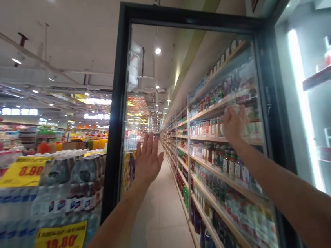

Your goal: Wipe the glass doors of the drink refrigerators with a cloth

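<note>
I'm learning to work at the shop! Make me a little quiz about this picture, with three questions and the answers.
1. What price is on the lower yellow sign?

2. True or false: the left hand and the right hand are both closed in fists.

3. What fills the shelves seen through the glass door?
A) bottles
B) shoes
C) books

Key:
1. 19.80
2. False, both hands are open
3. A
</note>
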Demonstrator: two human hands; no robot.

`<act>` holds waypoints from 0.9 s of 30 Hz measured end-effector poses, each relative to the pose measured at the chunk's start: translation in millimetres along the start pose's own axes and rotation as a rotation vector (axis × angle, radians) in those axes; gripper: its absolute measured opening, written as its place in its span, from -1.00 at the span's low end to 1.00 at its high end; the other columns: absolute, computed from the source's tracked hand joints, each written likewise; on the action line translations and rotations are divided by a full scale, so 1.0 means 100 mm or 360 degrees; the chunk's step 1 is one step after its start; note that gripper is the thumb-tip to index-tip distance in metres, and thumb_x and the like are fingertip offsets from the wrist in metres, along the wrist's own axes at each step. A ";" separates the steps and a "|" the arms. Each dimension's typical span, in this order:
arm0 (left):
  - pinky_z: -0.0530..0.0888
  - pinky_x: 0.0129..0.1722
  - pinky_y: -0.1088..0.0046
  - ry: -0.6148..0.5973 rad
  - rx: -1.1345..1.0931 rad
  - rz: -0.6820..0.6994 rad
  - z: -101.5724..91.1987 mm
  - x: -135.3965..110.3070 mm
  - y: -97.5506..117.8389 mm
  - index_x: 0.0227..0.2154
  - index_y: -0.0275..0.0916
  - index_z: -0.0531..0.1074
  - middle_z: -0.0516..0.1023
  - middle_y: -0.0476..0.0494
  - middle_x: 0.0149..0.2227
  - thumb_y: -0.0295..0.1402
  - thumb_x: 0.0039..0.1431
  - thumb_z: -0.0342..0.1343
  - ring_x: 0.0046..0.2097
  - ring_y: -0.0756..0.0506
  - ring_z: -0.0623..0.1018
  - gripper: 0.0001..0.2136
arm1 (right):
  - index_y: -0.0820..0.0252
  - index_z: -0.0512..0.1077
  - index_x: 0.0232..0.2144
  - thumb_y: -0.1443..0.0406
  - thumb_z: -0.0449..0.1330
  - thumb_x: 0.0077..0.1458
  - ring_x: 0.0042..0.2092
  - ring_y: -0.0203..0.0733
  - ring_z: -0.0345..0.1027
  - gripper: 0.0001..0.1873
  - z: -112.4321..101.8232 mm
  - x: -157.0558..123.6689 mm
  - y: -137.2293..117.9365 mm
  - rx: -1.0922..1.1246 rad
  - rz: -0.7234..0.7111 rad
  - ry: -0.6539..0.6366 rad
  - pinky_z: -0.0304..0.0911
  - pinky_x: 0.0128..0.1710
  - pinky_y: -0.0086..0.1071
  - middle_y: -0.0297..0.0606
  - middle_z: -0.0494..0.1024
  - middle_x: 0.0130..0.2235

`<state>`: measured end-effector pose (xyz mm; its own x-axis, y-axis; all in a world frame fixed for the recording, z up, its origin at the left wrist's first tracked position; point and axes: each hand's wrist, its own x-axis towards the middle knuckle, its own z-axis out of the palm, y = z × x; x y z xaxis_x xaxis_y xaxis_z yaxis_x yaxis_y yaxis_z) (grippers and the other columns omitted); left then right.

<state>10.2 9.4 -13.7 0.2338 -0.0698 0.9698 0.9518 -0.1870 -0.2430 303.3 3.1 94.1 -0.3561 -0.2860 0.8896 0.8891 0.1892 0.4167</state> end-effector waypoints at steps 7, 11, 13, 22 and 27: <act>0.00 0.26 0.11 -0.0005 -0.0018 0.0006 0.05 -0.02 -0.04 0.23 -0.32 0.04 0.09 -0.32 0.27 -0.24 0.27 -0.18 0.33 -0.19 -0.02 -0.50 | -0.04 0.37 0.01 0.24 0.05 0.13 0.28 -0.04 -0.06 -0.62 0.19 -0.14 -0.49 0.0107 -0.0117 -0.0379 -0.05 0.21 0.01 -0.23 0.17 0.24; 0.00 0.26 0.09 -0.0024 0.0051 -0.0002 0.06 -0.02 -0.01 0.22 -0.34 0.07 0.09 -0.35 0.27 -0.26 0.28 -0.17 0.32 -0.22 -0.01 -0.51 | 0.43 0.20 0.13 0.29 -0.17 0.20 0.30 0.26 -0.20 -0.49 0.08 -0.15 0.04 -0.0081 0.0799 -0.0045 -0.14 0.07 0.37 0.31 -0.01 0.25; 0.02 0.25 0.08 -0.0015 0.0068 0.0011 0.06 -0.02 -0.01 0.22 -0.36 0.07 0.09 -0.36 0.27 -0.26 0.28 -0.18 0.32 -0.22 -0.01 -0.51 | 0.48 0.12 0.17 0.31 -0.21 0.20 0.30 0.24 -0.23 -0.46 0.12 -0.12 0.06 -0.0093 0.0828 -0.0005 -0.12 0.08 0.33 0.33 -0.04 0.26; 0.03 0.24 0.09 0.0006 0.0062 0.0042 0.05 -0.03 -0.03 0.23 -0.34 0.04 0.08 -0.34 0.28 -0.27 0.28 -0.18 0.33 -0.22 -0.01 -0.51 | 0.24 0.16 0.18 0.28 -0.11 0.16 0.29 0.16 -0.12 -0.47 -0.03 -0.20 0.32 -0.0182 0.1021 -0.0166 -0.10 0.13 0.25 0.11 0.03 0.28; 0.03 0.24 0.08 0.0037 0.0055 0.0034 0.05 -0.02 -0.03 0.25 -0.29 0.01 0.10 -0.33 0.27 -0.28 0.28 -0.16 0.33 -0.20 -0.02 -0.50 | 0.09 0.22 0.15 0.26 -0.04 0.14 0.31 0.02 -0.14 -0.50 -0.01 -0.33 0.19 -0.0006 0.0441 -0.0375 -0.09 0.19 0.09 -0.10 0.05 0.29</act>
<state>7.4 15.2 -15.0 0.2496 -0.0964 0.9635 0.9531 -0.1512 -0.2621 332.4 15.2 73.0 -0.1576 0.0004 0.9875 0.9621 0.2255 0.1535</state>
